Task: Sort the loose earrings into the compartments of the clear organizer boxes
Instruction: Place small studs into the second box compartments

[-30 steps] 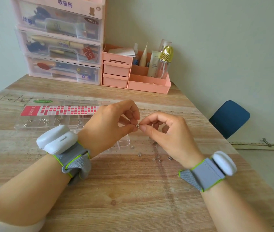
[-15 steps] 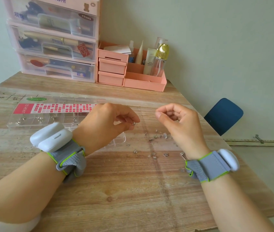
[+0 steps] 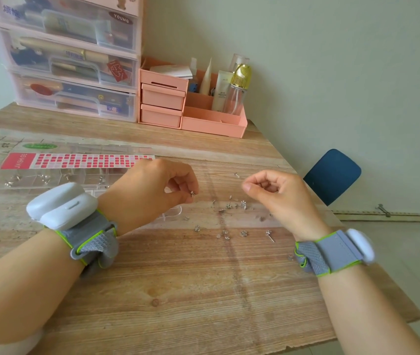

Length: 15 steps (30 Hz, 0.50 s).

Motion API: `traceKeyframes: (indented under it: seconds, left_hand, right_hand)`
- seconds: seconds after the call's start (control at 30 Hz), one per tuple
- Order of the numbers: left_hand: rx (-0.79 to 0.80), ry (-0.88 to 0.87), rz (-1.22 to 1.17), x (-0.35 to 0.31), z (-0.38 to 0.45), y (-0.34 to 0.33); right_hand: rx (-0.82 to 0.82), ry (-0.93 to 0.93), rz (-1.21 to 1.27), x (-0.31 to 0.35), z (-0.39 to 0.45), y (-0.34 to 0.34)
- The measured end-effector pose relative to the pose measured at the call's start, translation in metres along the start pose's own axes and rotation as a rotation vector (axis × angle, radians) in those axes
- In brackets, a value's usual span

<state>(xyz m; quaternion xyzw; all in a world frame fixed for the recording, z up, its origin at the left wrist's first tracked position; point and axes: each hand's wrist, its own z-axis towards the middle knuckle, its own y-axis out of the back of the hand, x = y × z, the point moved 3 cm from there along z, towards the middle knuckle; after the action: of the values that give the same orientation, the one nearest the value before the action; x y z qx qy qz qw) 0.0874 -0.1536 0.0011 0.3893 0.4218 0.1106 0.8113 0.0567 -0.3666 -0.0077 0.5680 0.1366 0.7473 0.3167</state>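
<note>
My left hand (image 3: pixel 152 190) hovers over the right end of the clear organizer box (image 3: pixel 57 178) and pinches a small silver earring (image 3: pixel 192 193) between thumb and fingertips. My right hand (image 3: pixel 278 198) is loosely curled above the table, apart from the left, with nothing visible in it. Several loose silver earrings (image 3: pixel 232 208) lie scattered on the wood between and below my hands; one stud (image 3: pixel 269 234) lies near my right wrist. A few compartments of the box hold earrings. Its open lid carries a pink sticker sheet (image 3: pixel 80 160).
Stacked pink-framed clear drawers (image 3: pixel 70 62) stand at the back left, a pink desk organizer (image 3: pixel 191 108) with bottles beside them. The table's right edge runs diagonally near my right arm; a blue chair (image 3: pixel 333 175) stands beyond it.
My hands were together, both pinching the earring. They have separated: the right hand moved right and let go, the left keeps the earring. The view tilted down slightly.
</note>
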Motion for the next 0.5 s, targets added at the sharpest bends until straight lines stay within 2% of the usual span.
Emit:
traceKeyframes:
  seconds: [0.5]
  left_hand:
    - [0.002, -0.011, 0.047, -0.0004, -0.0015, 0.0009]
  right_hand:
    - [0.031, -0.033, -0.062, -0.0086, -0.0014, -0.0005]
